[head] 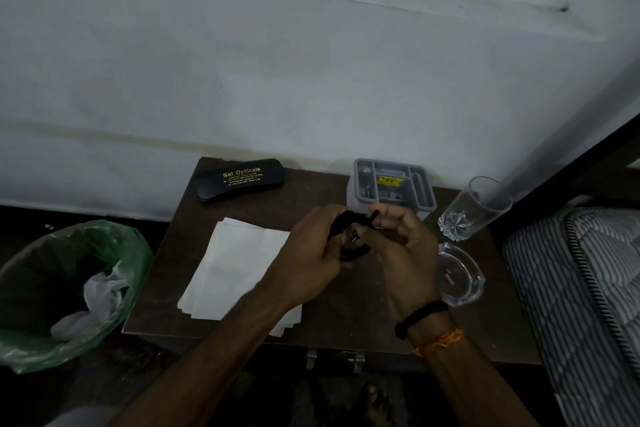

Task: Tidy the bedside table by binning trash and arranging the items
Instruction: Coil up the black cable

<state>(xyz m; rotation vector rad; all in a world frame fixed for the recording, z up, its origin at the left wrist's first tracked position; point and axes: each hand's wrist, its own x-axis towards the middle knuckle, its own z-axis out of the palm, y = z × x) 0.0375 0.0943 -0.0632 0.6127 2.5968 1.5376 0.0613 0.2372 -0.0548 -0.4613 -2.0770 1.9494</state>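
Observation:
Over the middle of the brown bedside table (242, 211) both my hands hold a pair of black eyeglasses (351, 241). My left hand (313, 255) grips the frame from the left. My right hand (403, 253) pinches one temple arm near its end. The hands hide most of the glasses. A black spectacle case (240, 179) with gold lettering lies shut at the table's back left. A stack of white paper napkins (230, 270) lies on the left half of the table, partly under my left forearm.
A grey plastic organiser (393, 185) stands at the back. To its right are a clear drinking glass (474, 208) and a glass ashtray (459, 276). A bin with a green liner (69, 288) holding white trash sits on the floor at left. A striped mattress (581, 288) borders the right.

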